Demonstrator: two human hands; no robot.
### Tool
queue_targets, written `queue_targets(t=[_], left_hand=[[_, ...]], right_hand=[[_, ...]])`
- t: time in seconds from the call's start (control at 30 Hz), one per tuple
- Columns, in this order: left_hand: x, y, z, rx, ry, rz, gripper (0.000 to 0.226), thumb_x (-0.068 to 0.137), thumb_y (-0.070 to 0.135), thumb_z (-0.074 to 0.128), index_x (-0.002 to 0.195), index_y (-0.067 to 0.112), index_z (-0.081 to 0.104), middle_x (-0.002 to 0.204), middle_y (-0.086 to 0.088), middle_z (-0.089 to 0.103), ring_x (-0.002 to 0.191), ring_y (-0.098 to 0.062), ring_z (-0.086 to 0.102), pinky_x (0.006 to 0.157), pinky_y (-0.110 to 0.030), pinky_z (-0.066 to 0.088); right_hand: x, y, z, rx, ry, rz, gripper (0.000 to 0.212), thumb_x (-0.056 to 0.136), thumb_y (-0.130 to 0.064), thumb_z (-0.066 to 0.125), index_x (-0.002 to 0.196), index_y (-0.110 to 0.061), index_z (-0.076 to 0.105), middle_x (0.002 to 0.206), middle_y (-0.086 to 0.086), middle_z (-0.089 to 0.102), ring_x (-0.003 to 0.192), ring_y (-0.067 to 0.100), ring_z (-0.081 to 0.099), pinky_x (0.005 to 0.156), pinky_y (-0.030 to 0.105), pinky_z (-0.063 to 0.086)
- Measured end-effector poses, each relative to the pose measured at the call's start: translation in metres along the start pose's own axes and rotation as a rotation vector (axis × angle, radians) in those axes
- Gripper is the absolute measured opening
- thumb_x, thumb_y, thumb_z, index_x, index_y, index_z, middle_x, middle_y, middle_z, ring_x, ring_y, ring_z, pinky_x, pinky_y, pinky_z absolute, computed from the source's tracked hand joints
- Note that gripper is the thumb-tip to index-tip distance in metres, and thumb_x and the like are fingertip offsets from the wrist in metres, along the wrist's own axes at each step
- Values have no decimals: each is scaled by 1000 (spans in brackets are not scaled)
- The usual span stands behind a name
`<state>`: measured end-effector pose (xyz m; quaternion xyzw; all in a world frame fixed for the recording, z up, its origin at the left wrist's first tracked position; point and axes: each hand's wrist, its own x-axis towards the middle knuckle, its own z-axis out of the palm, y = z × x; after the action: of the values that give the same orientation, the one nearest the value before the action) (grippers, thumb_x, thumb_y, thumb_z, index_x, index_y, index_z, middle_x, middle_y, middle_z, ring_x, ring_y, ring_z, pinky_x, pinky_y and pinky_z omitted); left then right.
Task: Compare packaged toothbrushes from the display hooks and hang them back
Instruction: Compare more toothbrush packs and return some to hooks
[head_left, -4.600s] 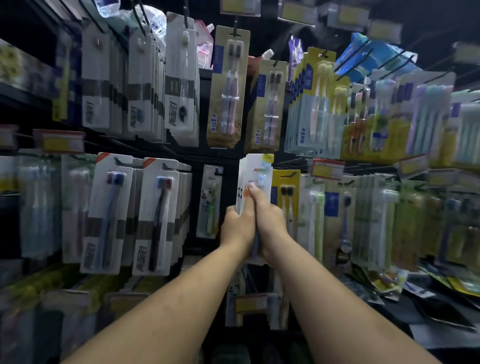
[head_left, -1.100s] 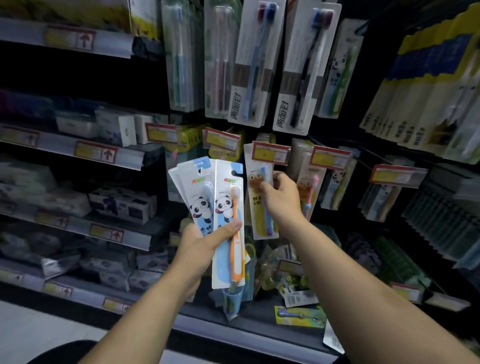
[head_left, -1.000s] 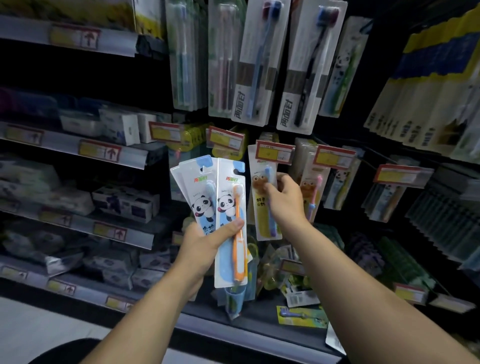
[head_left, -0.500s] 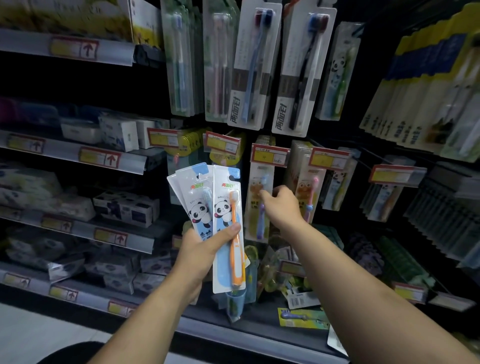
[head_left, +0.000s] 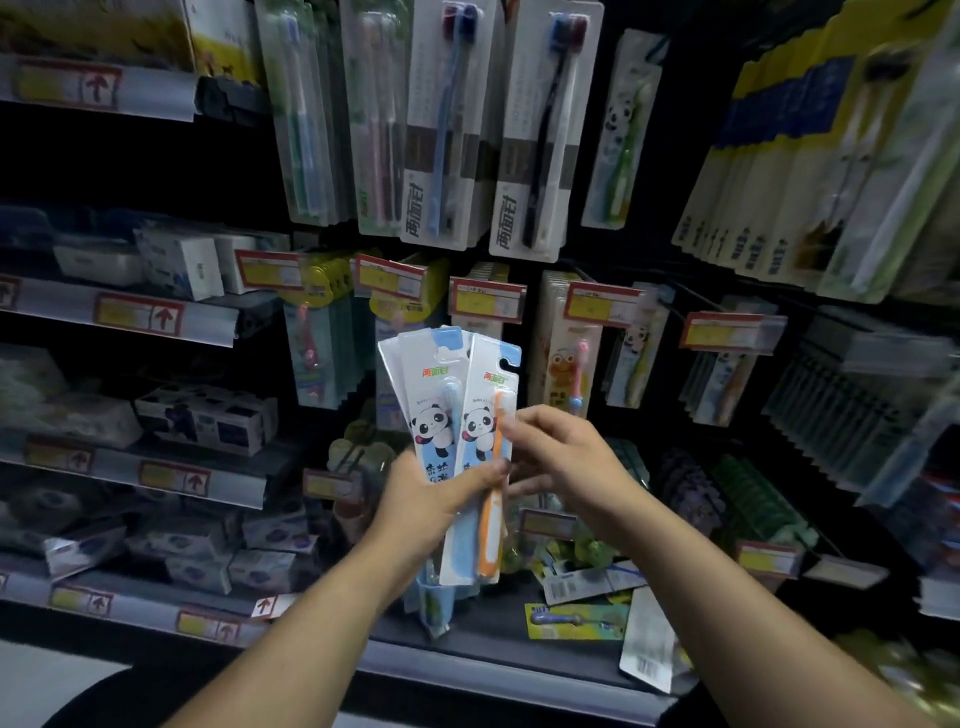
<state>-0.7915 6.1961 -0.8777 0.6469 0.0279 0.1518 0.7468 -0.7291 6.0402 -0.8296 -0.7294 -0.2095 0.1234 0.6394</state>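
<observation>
My left hand (head_left: 434, 501) grips a fan of panda-printed toothbrush packs. The front pack (head_left: 485, 415) holds an orange brush, and the pack behind it (head_left: 434, 395) holds a light blue brush. My right hand (head_left: 563, 457) is at the right edge of the orange pack, thumb and fingertips pinching it near the brush head. Behind them, a yellow frog-printed pack with a pink brush (head_left: 566, 374) hangs on its hook.
Hooks with hanging toothbrush packs fill the wall, with red and yellow price tags (head_left: 488, 300) at their ends. Tall white packs (head_left: 540, 130) hang above. Shelves of small boxes (head_left: 208, 418) run along the left. Loose packs (head_left: 576, 618) lie on the bottom shelf.
My right hand has let go of the hanging frog pack and come back to the orange panda pack in my left hand. The left hand holds the fan steady.
</observation>
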Motion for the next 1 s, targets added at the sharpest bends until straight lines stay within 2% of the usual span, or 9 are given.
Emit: queue_targets(t=[0.1,0.27,0.4,0.57,0.7,0.8,0.87,0.93,1.0], left_hand=[[1,-3,22,49,-60,30,39,83,16,84,120,16,72,108,-2,80,99,-20,77,84,-35,63],[6,-2,61,125,-182,36,36,82,46,73,113,28,71,108,12,80,99,-5,75,84,-20,58],[19,-11,88,264,-272,31,23,94,28,73,116,20,69,100,2,81,96,-11,77,87,-26,59],[50,-43,123,344,-242,22,19,93,24,74,110,16,69,94,-1,81,91,-16,77,88,-37,59],[85,-61,154,332,-166,39,22,92,30,77,111,20,70,98,1,81,93,-16,77,90,-43,61],[103,-66,178,305,-113,67,41,83,52,80,105,17,76,96,-12,79,91,-29,75,87,-56,60],[110,-69,190,298,-92,80,52,80,62,78,109,19,77,101,-6,79,96,-23,75,86,-47,61],[112,-71,199,336,-90,108,52,80,58,76,120,26,73,112,16,77,104,2,70,86,-17,56],[113,-77,202,328,-39,115,42,79,50,75,118,36,69,107,26,75,99,11,67,82,-7,52]], right_hand=[[-11,2,-19,-52,56,2,14,96,-10,68,105,1,66,87,10,72,77,24,74,66,33,64],[-21,7,-68,-104,284,96,12,86,-15,67,92,-4,65,83,14,70,71,33,69,65,43,56],[-24,13,-112,-243,495,121,8,91,-14,61,83,-12,63,86,9,70,83,26,68,70,37,53],[3,35,-167,-279,565,80,31,104,-32,55,102,-2,62,92,22,67,76,23,59,63,33,44],[43,61,-200,-242,567,17,34,106,-36,52,100,-4,60,80,18,57,68,25,52,59,30,38],[68,65,-224,-245,586,31,26,104,-38,56,102,-14,65,93,12,69,87,28,65,67,34,43],[78,64,-239,-258,614,89,25,103,-41,57,116,-21,66,109,2,71,101,25,66,71,32,45],[85,67,-250,-283,604,91,30,104,-39,56,128,-23,65,120,1,69,111,23,65,78,28,44],[93,70,-254,-329,547,41,31,106,-36,53,130,-22,65,124,1,69,113,20,64,80,26,42]])
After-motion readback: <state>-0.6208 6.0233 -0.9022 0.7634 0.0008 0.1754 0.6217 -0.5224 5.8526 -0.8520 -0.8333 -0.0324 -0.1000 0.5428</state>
